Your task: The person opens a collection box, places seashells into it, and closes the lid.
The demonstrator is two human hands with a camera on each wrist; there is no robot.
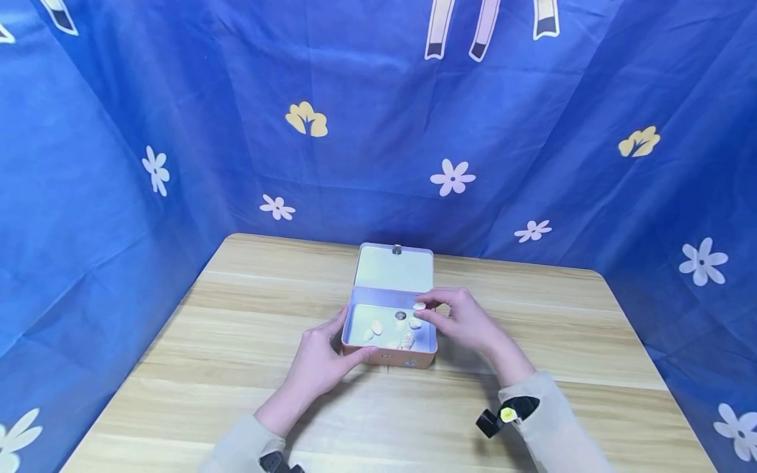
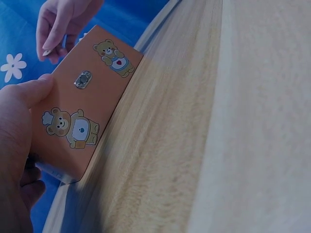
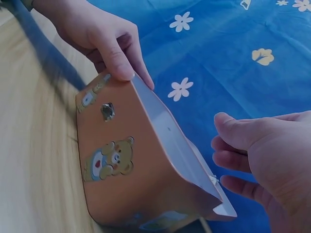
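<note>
A hinged tin box (image 1: 424,360) stands with its lid (image 1: 394,269) raised toward the back. Its orange front (image 2: 68,92) carries printed bears and a metal clasp (image 2: 83,79). My left hand (image 1: 319,361) grips the box by its left front corner, thumb along the front edge. Between thumb and fingers my right hand (image 1: 467,322) pinches a small white seashell (image 1: 419,306) above the box's right back part. Inside lie several pale shells, among them a rounded one (image 1: 376,327) and a ridged one (image 1: 407,340). A dark round piece (image 1: 401,315) is near the inner back wall.
The box rests on a wood-grain table (image 1: 236,315) with rounded back corners. A blue cloth (image 1: 367,177) with white flowers hangs behind the table and along its sides. Each wrist wears a black strapped device, seen on the right wrist (image 1: 523,407).
</note>
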